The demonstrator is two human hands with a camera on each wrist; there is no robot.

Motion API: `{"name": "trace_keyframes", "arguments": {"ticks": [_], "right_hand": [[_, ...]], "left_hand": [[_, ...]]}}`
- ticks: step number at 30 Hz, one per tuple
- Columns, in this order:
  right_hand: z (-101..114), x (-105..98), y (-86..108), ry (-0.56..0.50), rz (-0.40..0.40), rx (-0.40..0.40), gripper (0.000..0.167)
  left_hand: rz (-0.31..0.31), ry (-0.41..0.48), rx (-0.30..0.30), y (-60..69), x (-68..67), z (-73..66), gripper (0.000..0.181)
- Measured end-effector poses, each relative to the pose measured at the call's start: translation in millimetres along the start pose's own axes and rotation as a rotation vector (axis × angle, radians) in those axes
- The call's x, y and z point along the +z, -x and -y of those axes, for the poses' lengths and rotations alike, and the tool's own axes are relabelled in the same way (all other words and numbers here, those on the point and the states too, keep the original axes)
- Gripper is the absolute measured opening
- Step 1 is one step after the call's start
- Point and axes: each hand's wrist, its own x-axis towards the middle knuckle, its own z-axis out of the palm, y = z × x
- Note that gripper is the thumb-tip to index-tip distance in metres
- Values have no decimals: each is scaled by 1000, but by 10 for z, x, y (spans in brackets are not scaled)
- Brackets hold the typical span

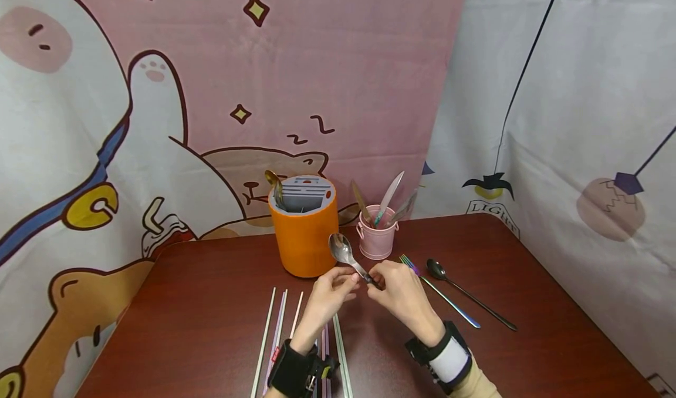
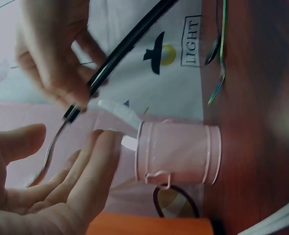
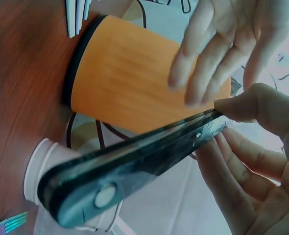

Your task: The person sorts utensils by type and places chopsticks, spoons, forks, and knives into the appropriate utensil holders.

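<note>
A spoon (image 1: 342,249) with a shiny bowl and a thick black handle (image 3: 134,171) is held in the air above the table. My right hand (image 1: 401,292) pinches it near where the handle meets the metal neck, between thumb and fingers. Close to the spoon's neck and bowl is my left hand (image 1: 328,298), its fingers fairly straight and its thumb apart from them in the left wrist view. The left fingers are not curled round the spoon. In the right wrist view the bowl is mostly hidden behind the hands.
Behind the hands stand an orange round holder (image 1: 306,242) with a gold utensil in it and a small pink bucket (image 1: 376,244) with several knives. A rainbow-coloured fork (image 1: 449,299) and a dark long-handled spoon (image 1: 470,295) lie at right. Several chopsticks (image 1: 264,339) lie in front.
</note>
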Motion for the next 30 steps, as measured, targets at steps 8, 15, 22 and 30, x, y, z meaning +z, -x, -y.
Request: {"name": "trace_keyframes", "arguments": {"ticks": [8, 15, 22, 30], "right_hand": [[69, 45, 31, 9, 19, -22, 20], [51, 33, 17, -20, 92, -36, 19], [-111, -39, -28, -79, 236, -24, 25], [-619, -178, 3, 246, 296, 252, 24]], "left_hand": [[-141, 91, -3, -5, 126, 20, 33], [-171, 99, 9, 0, 135, 30, 31], [-211, 47, 39, -6, 95, 20, 28], [-288, 21, 99, 0, 0, -43, 25]]}}
